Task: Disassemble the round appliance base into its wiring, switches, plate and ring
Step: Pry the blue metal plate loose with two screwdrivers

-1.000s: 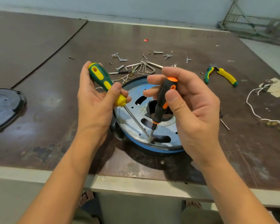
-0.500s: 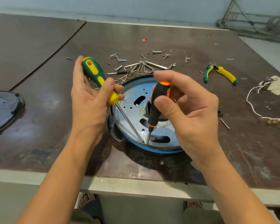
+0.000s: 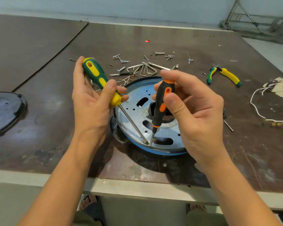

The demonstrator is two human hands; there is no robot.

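Above the round appliance base (image 3: 137,111) on the table (image 3: 55,128), the left hand (image 3: 90,101) grips a green-yellow screwdriver (image 3: 96,77), the right hand (image 3: 194,108) a black-orange screwdriver (image 3: 162,103); both tips meet at the base's near rim.

Head view, steeply down, seemingly close.

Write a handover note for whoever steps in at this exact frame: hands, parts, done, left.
Left hand: gripping the green-and-yellow screwdriver, shaft angled down to the plate's near edge.
Right hand: gripping the black-and-orange screwdriver, tip at the same spot.
Round base: on the table, metal plate seated in the blue ring.
Done, as it looks: loose screws and hex keys lie behind the base; white wiring lies apart at right; pliers rest nearby; a black cover sits at left.
Left: lever the plate out of the ring. Switches are not identifiable.
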